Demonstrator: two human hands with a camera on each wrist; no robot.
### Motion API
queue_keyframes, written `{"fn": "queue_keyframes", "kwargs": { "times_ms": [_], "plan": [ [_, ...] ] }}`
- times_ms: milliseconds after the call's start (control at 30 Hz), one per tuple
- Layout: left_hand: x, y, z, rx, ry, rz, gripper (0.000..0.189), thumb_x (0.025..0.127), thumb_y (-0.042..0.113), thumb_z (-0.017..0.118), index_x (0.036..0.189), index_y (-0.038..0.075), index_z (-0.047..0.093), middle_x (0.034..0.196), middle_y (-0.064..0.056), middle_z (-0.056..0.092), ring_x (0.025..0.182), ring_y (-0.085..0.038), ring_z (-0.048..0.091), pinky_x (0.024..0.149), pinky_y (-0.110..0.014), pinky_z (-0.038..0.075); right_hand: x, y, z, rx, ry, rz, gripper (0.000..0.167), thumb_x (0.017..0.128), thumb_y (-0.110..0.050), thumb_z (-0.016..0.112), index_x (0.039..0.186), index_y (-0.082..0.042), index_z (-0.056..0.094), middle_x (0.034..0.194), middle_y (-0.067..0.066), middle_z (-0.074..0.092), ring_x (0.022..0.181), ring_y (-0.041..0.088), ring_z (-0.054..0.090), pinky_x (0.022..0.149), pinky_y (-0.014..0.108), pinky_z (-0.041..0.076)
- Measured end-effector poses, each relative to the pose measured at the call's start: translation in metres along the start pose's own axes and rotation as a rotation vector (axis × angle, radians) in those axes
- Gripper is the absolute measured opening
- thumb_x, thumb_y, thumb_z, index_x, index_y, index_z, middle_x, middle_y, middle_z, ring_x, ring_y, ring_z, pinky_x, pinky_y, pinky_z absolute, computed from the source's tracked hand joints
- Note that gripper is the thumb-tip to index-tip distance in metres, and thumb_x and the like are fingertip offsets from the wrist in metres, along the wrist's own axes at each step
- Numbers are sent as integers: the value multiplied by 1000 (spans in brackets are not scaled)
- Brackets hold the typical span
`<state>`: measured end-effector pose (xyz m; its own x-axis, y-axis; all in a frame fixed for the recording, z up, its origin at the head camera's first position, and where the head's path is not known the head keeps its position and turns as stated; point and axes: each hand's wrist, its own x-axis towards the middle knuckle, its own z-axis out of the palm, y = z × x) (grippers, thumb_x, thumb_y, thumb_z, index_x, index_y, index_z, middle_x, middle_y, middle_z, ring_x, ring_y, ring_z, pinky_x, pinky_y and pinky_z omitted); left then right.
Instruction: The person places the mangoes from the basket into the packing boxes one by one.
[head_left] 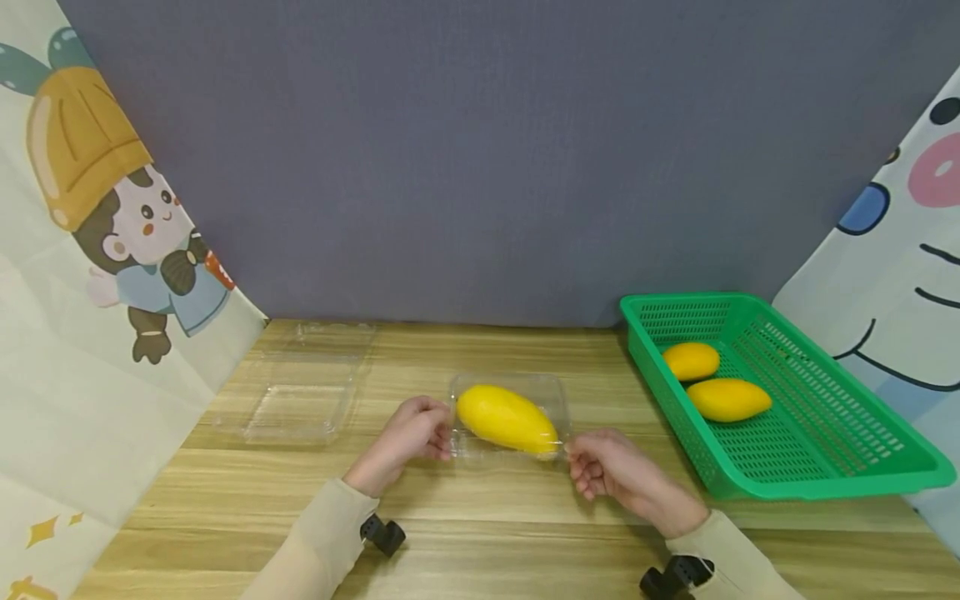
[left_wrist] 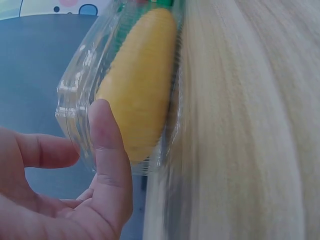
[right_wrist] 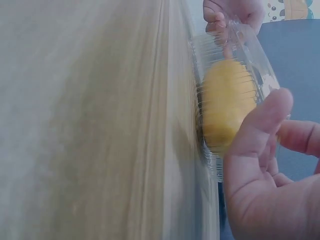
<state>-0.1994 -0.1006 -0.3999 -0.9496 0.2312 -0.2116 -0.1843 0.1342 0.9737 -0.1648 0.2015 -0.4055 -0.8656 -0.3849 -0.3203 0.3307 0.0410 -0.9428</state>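
Observation:
A yellow mango (head_left: 506, 418) lies inside a clear plastic box (head_left: 555, 393) at the middle of the table. The lid is down over it. My left hand (head_left: 411, 442) pinches the box's left edge near the front corner, thumb on the near side and index finger behind the rim in the left wrist view. At the opposite end, my right hand (head_left: 618, 475) grips the front right corner between thumb and index finger. Both wrist views show the mango (left_wrist: 137, 90) through the ribbed plastic wall, with the box low over the wooden table.
To the right stands a green slotted basket (head_left: 832, 486) holding two more mangoes (head_left: 727, 400). An opened clear plastic box (head_left: 300, 408) sits at the back left. A grey panel (head_left: 450, 167) rises behind the table (head_left: 480, 533), with printed cloth on both sides.

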Motion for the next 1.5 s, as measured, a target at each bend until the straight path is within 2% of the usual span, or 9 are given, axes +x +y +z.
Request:
{"fn": "queue_keyframes", "kwargs": {
  "times_ms": [200,333,467,567,733,833,1100,1233,1500],
  "plan": [
    [-1,1,1,16,-21,-4,36,92,14,49,117,-11,44,88,-22,54,67,-24,56,64,-39,56,5,-1,0,0,27,-7,15,87,-12,54,74,-4,57,64,2,57,54,12,52,50,22,48],
    [-1,0,1,35,-42,-13,40,84,7,48,120,-11,41,89,-25,54,66,-25,56,63,-39,56,7,-1,0,4,44,-7,14,87,-12,55,75,-4,57,65,2,57,54,12,52,50,22,49],
    [-1,-1,0,51,-67,-23,45,77,5,49,119,-11,41,84,-21,55,63,-24,56,61,-38,56,9,-2,-1,3,58,-6,14,87,-11,55,76,-3,57,65,2,57,53,12,52,49,22,49],
    [-2,-1,0,79,-83,-23,38,77,6,50,111,-11,45,78,-15,55,60,-23,56,60,-38,56,10,-2,-1,-2,73,-4,14,87,-12,55,77,-2,57,65,3,57,54,12,53,50,22,49],
    [-4,0,0,121,-113,-25,15,79,9,48,87,-3,51,70,-10,53,55,-21,54,55,-36,55,12,-2,-2,1,101,9,14,87,-12,54,78,-1,56,66,2,58,54,13,53,50,23,49],
    [-4,1,0,130,-132,-32,12,82,11,46,76,2,50,66,-8,52,53,-19,52,53,-34,54,13,-3,-2,7,109,16,14,86,-12,54,79,0,56,65,2,58,54,13,53,50,23,49],
    [-5,1,0,143,-181,-59,16,83,13,45,77,0,51,66,-7,51,53,-19,51,52,-32,53,14,-3,0,2,121,20,14,86,-12,55,78,-1,56,65,3,57,53,13,53,50,24,49],
    [-6,2,3,142,-178,-71,12,79,11,48,77,-1,52,65,-7,51,53,-19,51,52,-32,53,13,-3,2,-8,118,16,13,85,-12,56,77,-2,56,64,3,57,53,13,53,50,24,49],
    [-6,4,4,134,-143,-73,10,79,10,48,74,1,51,65,-7,51,53,-19,51,52,-31,52,12,-4,4,-9,108,15,13,85,-13,56,79,-2,56,65,3,58,54,13,54,51,24,49]
  ]
}}
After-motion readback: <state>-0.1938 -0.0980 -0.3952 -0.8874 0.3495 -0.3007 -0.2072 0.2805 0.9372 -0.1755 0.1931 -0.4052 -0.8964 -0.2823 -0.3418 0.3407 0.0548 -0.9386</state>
